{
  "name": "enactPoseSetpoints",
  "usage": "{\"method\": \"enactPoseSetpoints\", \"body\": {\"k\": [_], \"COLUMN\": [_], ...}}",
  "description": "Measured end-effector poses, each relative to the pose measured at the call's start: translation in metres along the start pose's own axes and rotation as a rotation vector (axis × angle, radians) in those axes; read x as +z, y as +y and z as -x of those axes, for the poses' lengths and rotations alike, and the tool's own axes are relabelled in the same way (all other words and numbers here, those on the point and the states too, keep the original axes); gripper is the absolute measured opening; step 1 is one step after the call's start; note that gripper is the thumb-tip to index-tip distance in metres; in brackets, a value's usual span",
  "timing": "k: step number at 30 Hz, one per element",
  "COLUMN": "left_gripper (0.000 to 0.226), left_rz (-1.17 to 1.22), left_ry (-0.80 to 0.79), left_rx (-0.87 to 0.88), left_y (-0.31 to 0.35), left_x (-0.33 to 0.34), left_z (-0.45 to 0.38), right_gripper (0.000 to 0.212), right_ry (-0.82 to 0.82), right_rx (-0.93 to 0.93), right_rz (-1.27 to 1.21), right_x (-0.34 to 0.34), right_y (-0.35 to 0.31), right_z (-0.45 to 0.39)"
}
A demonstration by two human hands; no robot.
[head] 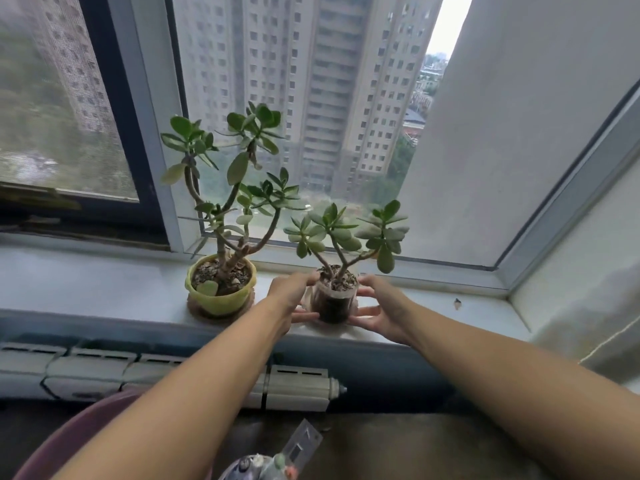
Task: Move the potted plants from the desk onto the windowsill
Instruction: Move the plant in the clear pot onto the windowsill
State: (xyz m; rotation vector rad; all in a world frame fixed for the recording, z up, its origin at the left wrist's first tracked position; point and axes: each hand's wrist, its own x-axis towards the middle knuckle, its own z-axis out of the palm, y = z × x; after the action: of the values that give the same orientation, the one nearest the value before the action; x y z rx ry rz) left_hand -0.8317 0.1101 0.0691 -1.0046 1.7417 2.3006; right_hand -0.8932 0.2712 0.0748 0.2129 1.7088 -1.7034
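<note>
On the pale stone windowsill (104,289), the yellow-green plastic pot (221,289) sits left of the clear plastic pot (336,299), both before the window glass; left hand (294,299) and right hand (381,310) flank the clear one.

Soft overcast window (311,98) backlight, wide-angle edge distortion

Window (311,98) behind, looking onto grey high-rise blocks (332,81). Mesh screen (52,98) on left pane. Radiator (173,375) below the ledge. Purple basin (69,441) at lower left. Clear plastic packet (301,445) at bottom centre.
</note>
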Motion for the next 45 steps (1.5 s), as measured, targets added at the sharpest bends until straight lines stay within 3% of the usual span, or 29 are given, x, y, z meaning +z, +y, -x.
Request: {"method": "enactPoseSetpoints", "body": {"k": [13,27,34,38,41,45], "left_gripper": [0.05,0.025,0.038,0.034,0.03,0.032], "left_rz": [-0.023,-0.015,-0.061,-0.192,-0.45,-0.743], "left_ry": [0.022,0.036,0.036,0.052,0.067,-0.026], "left_rx": [-0.005,-0.004,0.007,0.02,0.031,0.061], "left_y": [-0.007,-0.001,-0.002,0.003,0.004,0.006], "left_x": [-0.001,0.003,0.004,-0.005,-0.013,-0.029], "left_z": [-0.009,0.005,0.01,0.014,0.031,0.077], "right_gripper": [0.041,0.046,0.057,0.066,0.063,0.058], "right_ry": [0.053,0.047,0.079,0.177,0.241,0.185], "right_rx": [-0.004,0.01,0.026,0.025,0.077,0.187], "right_rz": [0.02,0.051,0.15,0.235,0.357,0.595], "right_x": [0.006,0.007,0.005,0.003,-0.003,-0.007], "right_y": [0.006,0.005,0.011,0.003,-0.006,-0.018], "right_z": [-0.004,-0.008,-0.009,0.0,0.023,0.078]}}
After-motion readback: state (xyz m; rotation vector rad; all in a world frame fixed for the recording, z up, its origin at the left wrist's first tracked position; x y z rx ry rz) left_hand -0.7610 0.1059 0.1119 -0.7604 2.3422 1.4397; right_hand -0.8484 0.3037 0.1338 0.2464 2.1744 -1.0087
